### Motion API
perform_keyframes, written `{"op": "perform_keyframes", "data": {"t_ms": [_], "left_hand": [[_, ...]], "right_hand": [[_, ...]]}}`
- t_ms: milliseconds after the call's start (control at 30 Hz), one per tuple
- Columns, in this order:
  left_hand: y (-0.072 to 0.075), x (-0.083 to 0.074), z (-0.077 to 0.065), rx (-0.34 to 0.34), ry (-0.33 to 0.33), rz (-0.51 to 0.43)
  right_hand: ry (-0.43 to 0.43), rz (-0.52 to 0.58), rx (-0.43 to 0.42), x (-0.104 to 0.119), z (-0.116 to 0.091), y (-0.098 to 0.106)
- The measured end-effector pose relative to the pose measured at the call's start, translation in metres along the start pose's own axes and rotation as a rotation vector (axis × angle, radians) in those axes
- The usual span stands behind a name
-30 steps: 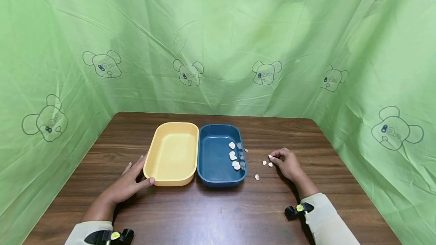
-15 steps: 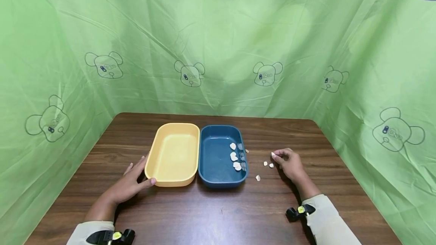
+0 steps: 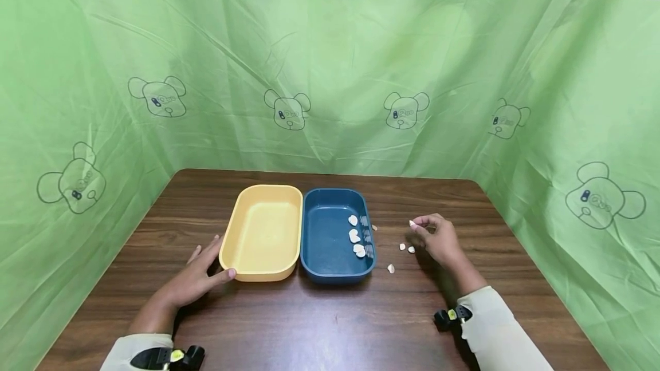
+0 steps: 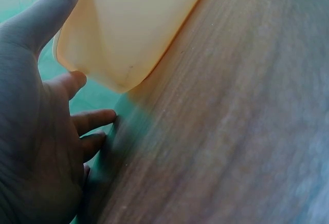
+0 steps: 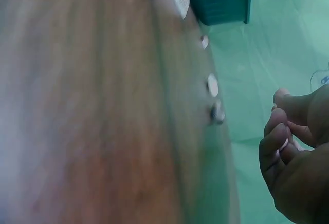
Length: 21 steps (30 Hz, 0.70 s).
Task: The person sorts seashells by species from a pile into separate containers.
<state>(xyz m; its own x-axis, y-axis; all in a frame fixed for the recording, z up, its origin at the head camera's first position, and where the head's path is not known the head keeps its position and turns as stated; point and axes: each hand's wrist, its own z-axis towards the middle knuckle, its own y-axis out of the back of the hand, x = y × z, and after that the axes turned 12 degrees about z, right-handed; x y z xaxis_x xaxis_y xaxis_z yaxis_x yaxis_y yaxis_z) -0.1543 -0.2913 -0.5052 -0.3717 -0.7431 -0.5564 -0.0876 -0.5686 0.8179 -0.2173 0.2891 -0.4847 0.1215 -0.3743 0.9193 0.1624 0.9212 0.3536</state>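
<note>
Above the right part of the table [image 3: 330,319], a small white shell [image 3: 412,224] sits pinched between the thumb and fingertips of the right hand [image 3: 439,240]. Near that hand, two loose shells [image 3: 402,247] lie side by side on the wood, with another shell [image 3: 391,268] closer to the person. Left of these stands a blue tray [image 3: 326,248] with several white shells [image 3: 354,236] along its right side; a small tan piece [image 3: 374,228] shows just outside that wall. Beside the blue tray is a yellow tray [image 3: 262,239]. The left hand [image 3: 195,282] rests its thumb on the yellow tray's near left corner, fingers spread and gripping nothing. Green cloth [image 3: 330,44] printed with bear heads hangs behind.
</note>
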Motion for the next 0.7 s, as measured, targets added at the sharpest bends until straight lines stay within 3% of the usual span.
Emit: {"op": "perform_keyframes", "data": {"t_ms": [333,700], "left_hand": [[0.001,0.000,0.000,0.004,0.007,0.016],[0.000,0.001,0.000,0.002,0.011,0.011]], "right_hand": [[0.035,0.012,0.022,0.037,0.004,-0.016],[0.052,0.081,0.045,0.081,0.003,-0.052]]}}
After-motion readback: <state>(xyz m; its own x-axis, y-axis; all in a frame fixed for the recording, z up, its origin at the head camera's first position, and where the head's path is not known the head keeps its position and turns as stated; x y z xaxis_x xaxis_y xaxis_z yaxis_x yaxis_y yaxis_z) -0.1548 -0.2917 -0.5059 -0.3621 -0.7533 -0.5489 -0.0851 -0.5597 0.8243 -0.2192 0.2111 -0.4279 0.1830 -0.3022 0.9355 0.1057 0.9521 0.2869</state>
